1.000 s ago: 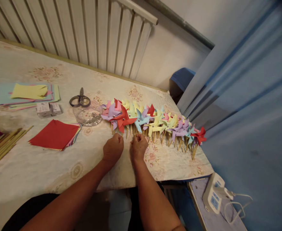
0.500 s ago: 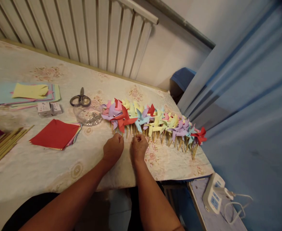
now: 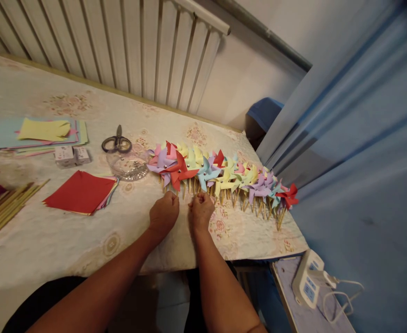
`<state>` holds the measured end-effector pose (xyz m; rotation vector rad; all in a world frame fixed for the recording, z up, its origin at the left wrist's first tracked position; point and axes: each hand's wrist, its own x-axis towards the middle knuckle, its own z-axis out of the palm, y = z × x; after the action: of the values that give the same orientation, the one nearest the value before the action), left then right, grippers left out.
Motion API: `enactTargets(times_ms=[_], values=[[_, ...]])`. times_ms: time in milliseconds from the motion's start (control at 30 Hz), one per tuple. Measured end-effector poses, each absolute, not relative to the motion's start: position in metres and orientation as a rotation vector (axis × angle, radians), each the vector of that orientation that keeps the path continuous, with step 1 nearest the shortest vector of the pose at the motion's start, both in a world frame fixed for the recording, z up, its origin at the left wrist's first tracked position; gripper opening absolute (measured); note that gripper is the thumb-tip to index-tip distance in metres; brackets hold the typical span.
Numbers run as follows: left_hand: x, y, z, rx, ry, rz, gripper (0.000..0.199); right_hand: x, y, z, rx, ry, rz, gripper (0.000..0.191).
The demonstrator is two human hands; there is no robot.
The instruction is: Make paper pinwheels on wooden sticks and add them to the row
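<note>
My left hand (image 3: pixel 164 210) is closed, its fingers pinched at the lower end of the stick under the red pinwheel (image 3: pixel 178 171). To its right, my right hand (image 3: pixel 202 210) is closed at the stick below the light blue pinwheel (image 3: pixel 208 173). The held parts of both sticks are mostly covered by my fingers. Many paper pinwheels on thin sticks, in purple, yellow (image 3: pixel 224 181), pink, blue and red (image 3: pixel 288 196), lie in a long row beyond and to the right of my hands.
On the flowered tablecloth (image 3: pixel 127 245) lie scissors (image 3: pixel 118 142), a clear dish of pins (image 3: pixel 131 169), red paper squares (image 3: pixel 81 192), coloured sheets (image 3: pixel 5 132), small boxes (image 3: pixel 65 156) and a bundle of sticks (image 3: pixel 9 208). A blue curtain (image 3: pixel 356 185) hangs right, near a power strip (image 3: pixel 307 280).
The light blue pinwheel has shifted slightly to the right and turned a little. Both hands stay in nearly the same place.
</note>
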<state>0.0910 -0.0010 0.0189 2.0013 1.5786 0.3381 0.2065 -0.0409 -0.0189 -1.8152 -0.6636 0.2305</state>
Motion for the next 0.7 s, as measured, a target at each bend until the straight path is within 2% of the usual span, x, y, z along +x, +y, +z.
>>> enactTargets(times_ms=[300,500,700], values=[[0.09,-0.001,0.02,2.009,1.577,0.313,0.028,0.206,-0.042,-0.016,-1.847,-0.657,0.243,0.013],[0.09,-0.001,0.018,2.001,1.567,0.329,0.028,0.198,-0.055,-0.011,-1.881,-0.649,0.014,0.009],[0.088,0.0,0.019,1.945,1.53,0.393,0.025,0.178,-0.054,-0.014,-1.718,-0.826,0.303,0.016]])
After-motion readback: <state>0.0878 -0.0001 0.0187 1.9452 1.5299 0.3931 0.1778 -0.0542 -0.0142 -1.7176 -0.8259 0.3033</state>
